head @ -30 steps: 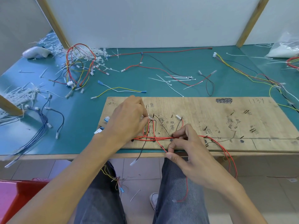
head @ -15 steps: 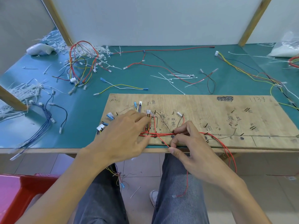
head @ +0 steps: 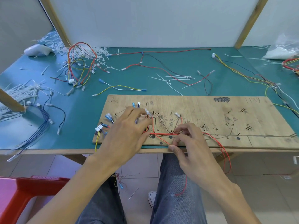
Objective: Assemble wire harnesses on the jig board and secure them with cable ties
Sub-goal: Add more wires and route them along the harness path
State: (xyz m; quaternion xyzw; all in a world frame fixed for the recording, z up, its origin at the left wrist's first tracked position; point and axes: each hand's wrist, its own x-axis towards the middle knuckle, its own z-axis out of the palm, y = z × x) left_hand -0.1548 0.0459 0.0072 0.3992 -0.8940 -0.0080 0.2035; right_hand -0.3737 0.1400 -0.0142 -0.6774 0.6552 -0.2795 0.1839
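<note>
Where rough plywood (head: 210, 110) lies — right fingers (head: 176, 151) pinch wires (head: 163, 134).

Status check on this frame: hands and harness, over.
Left hand on the bundle, grip hidden. Right hand pinches red wire at the board edge. Ties loose behind the board, nothing blocking.

The left hand (head: 127, 135) hides the wires (head: 162, 134) beneath it; scribbles on the jig board (head: 210, 107) are too small to read; its right end is cut off.
</note>
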